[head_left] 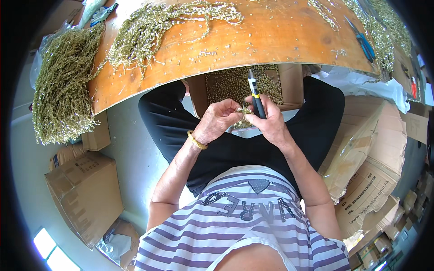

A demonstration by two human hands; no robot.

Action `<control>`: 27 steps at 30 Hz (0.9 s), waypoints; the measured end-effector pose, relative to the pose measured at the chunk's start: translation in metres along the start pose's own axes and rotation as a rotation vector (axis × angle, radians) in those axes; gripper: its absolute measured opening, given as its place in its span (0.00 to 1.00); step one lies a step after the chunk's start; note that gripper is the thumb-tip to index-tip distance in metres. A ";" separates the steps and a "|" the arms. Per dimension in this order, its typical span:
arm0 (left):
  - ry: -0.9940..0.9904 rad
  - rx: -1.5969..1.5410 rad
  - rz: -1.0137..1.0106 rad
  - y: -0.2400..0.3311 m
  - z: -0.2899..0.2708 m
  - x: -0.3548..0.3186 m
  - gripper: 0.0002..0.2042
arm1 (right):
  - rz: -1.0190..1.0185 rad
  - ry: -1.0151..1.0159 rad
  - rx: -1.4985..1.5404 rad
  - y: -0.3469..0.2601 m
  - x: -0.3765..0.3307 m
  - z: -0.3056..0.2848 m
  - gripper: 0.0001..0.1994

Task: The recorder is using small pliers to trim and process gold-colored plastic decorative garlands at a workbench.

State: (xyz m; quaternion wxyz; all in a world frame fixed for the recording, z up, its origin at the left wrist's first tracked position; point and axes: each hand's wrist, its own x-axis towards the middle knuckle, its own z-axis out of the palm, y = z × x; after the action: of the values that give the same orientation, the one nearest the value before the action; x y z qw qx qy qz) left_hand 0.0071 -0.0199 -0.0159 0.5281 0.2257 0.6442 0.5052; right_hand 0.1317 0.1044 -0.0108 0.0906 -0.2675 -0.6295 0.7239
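at the centre of the frame the left hand [217,121] pinches a small beaded sprig [244,110] while the right hand [267,121] is closed around a dark pen-like tool [256,95] — its tip pointing up. both hover over an open cardboard box [289,83] of pale beads on the lap. the step in hand looks like trimming or working the sprig; the next move likely calls for a steady pinch. beaded strands [149,29] lie on the wooden desk [271,31] — blue scissors [361,40] at upper right.
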 end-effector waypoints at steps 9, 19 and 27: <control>0.223 0.453 0.405 0.007 0.009 0.003 0.04 | 0.119 -0.077 0.105 0.005 0.008 -0.005 0.16; 0.226 0.626 0.454 -0.003 0.003 0.014 0.06 | -0.143 0.029 -0.343 0.011 0.015 -0.008 0.16; 0.259 0.328 0.319 -0.002 0.003 0.014 0.07 | 0.001 0.055 0.105 0.016 0.014 0.008 0.14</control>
State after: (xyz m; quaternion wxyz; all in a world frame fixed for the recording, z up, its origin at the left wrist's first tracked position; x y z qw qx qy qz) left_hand 0.0056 -0.0079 -0.0240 0.3114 0.3405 0.7361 0.4953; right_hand 0.1191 0.1014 -0.0294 0.1216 -0.2825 -0.5877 0.7484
